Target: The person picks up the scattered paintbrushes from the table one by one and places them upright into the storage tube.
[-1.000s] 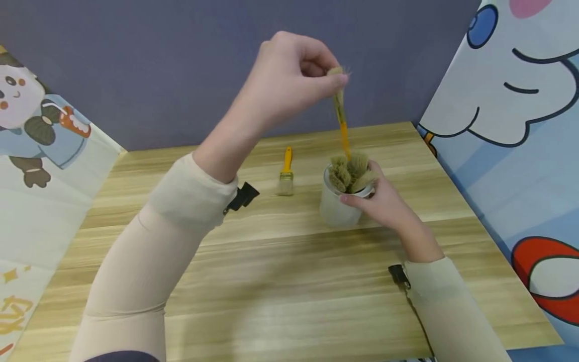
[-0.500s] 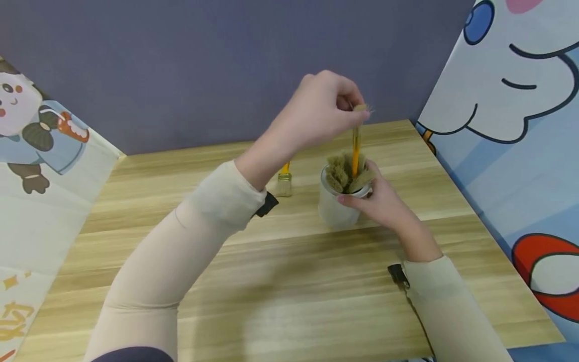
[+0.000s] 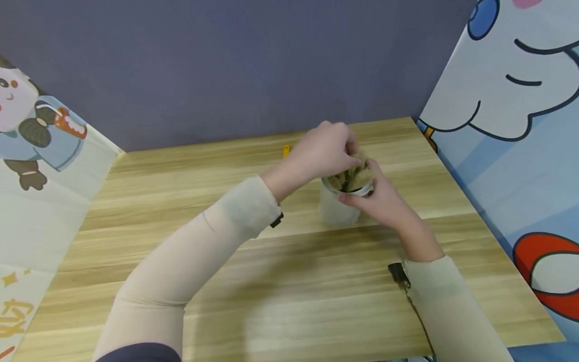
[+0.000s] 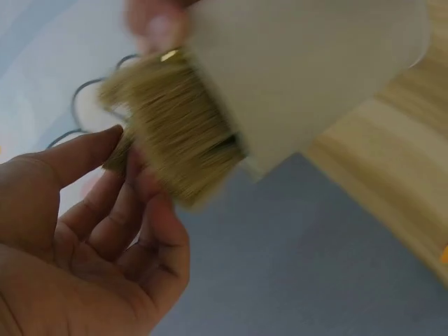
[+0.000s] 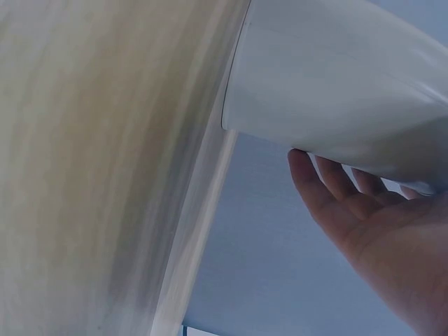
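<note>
A white cylindrical container stands on the table, bristles up, with several paintbrushes packed inside. My right hand grips it near the rim, thumb on the near side; in the right wrist view the fingers curve along its wall. Over the opening, my left hand pinches one more paintbrush by its bristles between thumb and fingers. The lower part of that brush is hidden among the other bristles. Left of the container lies a loose paintbrush, mostly behind my left forearm, only its yellow handle showing.
The wood-grain table is bounded by a grey-purple panel at the back and cartoon-printed panels at the sides. A black clip with a cable hangs by my right sleeve.
My left hand has come down and slightly right, lowering the pinched paintbrush handle-first into the container. My forearm now covers most of the loose brush. The right hand keeps its hold.
</note>
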Available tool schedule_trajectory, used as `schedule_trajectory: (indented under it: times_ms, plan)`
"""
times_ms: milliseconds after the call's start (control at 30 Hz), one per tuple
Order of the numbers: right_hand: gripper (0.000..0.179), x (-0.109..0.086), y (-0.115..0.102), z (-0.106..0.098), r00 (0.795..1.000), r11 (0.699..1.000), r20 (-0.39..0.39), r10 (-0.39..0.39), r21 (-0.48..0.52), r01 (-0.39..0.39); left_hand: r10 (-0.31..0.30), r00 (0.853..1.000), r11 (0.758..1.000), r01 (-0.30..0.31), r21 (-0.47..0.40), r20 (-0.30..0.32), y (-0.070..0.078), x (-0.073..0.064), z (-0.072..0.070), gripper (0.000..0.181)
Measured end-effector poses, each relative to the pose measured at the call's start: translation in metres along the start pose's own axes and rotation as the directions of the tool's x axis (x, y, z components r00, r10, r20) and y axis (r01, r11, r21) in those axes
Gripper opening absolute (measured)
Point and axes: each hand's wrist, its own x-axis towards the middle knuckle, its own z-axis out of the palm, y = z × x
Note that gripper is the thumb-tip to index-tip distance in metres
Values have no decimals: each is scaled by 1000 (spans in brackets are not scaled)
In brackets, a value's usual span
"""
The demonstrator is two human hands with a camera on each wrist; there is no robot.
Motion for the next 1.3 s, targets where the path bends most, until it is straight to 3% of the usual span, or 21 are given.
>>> schedule_trajectory:
  times_ms: [200,367,533,867,1000,1167,1300]
  plan:
    - [97,1,-2,-1,1000,1000,-9,2,-6,-2,42,999,992,-43,117,7,-2,2,12,35]
    - [98,0,-1,-2,1000,999,-6,29,-25,-29,68,997,982,-71,176,27,-2,2,21,38]
    - [95,2,-3,-3,1000,999,-13,27,-29,-28,74,997,980,-74,186,10,-3,3,20,39]
    - [92,-3,6,-3,1000,999,6,15,-35,-15,61,996,986,-70,149,59,-4,-4,19,33]
    - [96,-2,3,-3,1000,999,-11,25,-31,-25,66,998,993,-67,102,20,-9,-8,12,13]
    - [110,-1,-1,-2,998,997,-13,57,-56,-58,44,995,999,-46,-16,-95,-30,-14,4,28]
    - [116,0,-1,-1,997,995,-14,79,-68,-79,-19,984,994,-1,-113,-176,-55,-18,-1,36]
